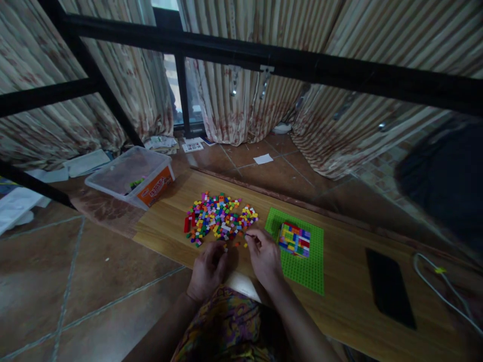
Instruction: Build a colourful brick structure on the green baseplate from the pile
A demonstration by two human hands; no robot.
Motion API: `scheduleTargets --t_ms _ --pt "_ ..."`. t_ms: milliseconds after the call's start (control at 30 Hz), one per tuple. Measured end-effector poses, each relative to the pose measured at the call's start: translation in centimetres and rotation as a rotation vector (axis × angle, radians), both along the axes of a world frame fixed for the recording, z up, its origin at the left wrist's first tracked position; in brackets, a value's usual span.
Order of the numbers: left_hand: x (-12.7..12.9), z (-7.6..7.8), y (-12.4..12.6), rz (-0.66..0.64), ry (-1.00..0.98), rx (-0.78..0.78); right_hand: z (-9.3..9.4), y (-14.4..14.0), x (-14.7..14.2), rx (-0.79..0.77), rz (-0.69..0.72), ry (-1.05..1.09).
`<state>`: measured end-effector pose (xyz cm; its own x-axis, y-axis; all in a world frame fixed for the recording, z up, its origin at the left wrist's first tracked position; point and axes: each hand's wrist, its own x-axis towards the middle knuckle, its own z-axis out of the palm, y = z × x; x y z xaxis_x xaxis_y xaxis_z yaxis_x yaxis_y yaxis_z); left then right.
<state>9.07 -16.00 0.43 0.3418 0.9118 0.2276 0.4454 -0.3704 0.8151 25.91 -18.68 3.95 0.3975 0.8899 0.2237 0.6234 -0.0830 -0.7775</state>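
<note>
Both hands are working at the near edge of the brick pile (pixel 219 218) on the worktop (pixel 350 296). The right hand (pixel 264 256) is pinching what looks like one tiny brick at its fingertips, though it's too small to be sure. The left hand (pixel 209 269) is curling loosely beside a few strays, and I can't tell if it's holding anything. A slip here could be flicking loose bricks off the near edge onto the floor (pixel 75 281). The build (pixel 295 239) is sitting on the green baseplate (pixel 307 269), right of the pile, so a careless wrist could be knocking it.
</note>
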Motion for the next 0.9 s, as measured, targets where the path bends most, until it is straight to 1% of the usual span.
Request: scheduleTargets --t_ms 67,133,233,300,367,467,633,767,900 --pt "0.0 -0.2 0.0 0.004 0.012 0.008 0.5 -1.7 1.1 0.041 0.001 -0.022" --pt "0.1 -0.3 0.1 0.001 0.014 0.024 0.8 -3.6 2.7 0.079 -0.029 -0.083" --pt "0.2 0.0 0.3 -0.012 0.021 0.051 0.6 -5.9 5.6 0.102 -0.128 -0.178" --pt "0.1 0.1 0.4 -0.016 0.035 0.069 0.5 -6.7 7.3 0.105 -0.184 -0.218" --pt "0.1 0.0 0.5 -0.014 0.050 0.089 0.4 -6.9 8.4 0.114 -0.207 -0.241" --pt "0.2 -0.3 0.6 -0.012 0.058 0.106 0.4 -6.4 8.9 0.121 -0.209 -0.277" --pt "0.3 -0.4 0.6 -0.005 0.063 0.125 -0.3 -5.2 8.5 0.063 -0.192 -0.397" --pt "0.2 -0.4 0.5 -0.013 0.083 0.122 -1.1 -4.9 8.3 0.050 -0.240 -0.465" --pt "0.1 -0.4 0.5 -0.021 0.087 0.128 -1.3 -4.6 8.2 0.058 -0.286 -0.484"
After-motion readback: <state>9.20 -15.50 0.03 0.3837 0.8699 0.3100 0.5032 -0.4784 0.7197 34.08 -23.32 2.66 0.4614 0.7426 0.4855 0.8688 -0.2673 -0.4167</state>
